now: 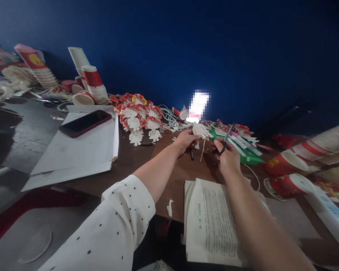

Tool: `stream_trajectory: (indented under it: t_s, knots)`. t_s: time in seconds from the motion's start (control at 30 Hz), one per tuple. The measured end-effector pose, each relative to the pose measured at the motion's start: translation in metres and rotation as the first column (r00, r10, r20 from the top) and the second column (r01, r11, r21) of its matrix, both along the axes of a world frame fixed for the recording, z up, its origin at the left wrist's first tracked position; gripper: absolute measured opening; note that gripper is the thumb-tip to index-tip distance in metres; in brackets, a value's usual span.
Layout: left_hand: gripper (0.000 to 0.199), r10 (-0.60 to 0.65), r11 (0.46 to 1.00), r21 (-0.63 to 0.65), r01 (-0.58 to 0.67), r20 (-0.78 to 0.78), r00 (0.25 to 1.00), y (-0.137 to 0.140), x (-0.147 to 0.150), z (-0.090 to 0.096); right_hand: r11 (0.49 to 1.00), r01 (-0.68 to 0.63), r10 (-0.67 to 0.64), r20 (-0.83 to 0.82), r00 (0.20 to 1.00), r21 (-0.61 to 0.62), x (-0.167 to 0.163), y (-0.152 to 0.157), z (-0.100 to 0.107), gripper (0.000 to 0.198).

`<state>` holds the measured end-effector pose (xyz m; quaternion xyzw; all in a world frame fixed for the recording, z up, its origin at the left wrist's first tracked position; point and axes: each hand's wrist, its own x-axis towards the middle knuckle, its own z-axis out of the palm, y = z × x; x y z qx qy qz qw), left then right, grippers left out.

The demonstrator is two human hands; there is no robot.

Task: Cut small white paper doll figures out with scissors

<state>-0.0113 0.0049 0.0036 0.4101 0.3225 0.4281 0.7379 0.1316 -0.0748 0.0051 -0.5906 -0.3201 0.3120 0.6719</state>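
Note:
My left hand point(185, 141) pinches a white paper cutout point(201, 130) over the middle of the brown table. Close on its right, my right hand point(228, 155) is closed around the dark handles of a pair of scissors point(225, 142), whose blades point up and away. The scissors are apart from the cutout's main part; whether the blades are spread I cannot tell. Beyond the left forearm lie several paper dolls point(135, 124) with red and white frilled tops. Behind my right hand is a green tray point(250, 158) holding several markers point(240, 142).
At left, a phone point(85, 123) rests on white cardboard point(73, 150). Stacked paper cups point(94, 84) stand behind it. An open book point(214, 222) lies under my right forearm. More red and white cups point(292, 184) are at right. A blue wall point(158, 45) bounds the table's back.

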Motion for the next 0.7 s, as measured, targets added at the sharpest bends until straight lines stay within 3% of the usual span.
stream_trajectory:
  t_s: [0.3,0.7]
  knots:
    - [0.019,0.016,1.0,-0.013,-0.016,-0.014,1.0,-0.0013,-0.0007,0.0017,1.0,-0.021,0.021,0.015,1.0,0.002,-0.0017,-0.0011,0.0003,0.047]
    - [0.019,-0.08,0.995,0.051,0.085,-0.084,0.993,-0.0024,0.0002,-0.0008,0.999,-0.041,0.039,0.076,0.996,0.018,0.0,-0.0011,-0.0045,0.057]
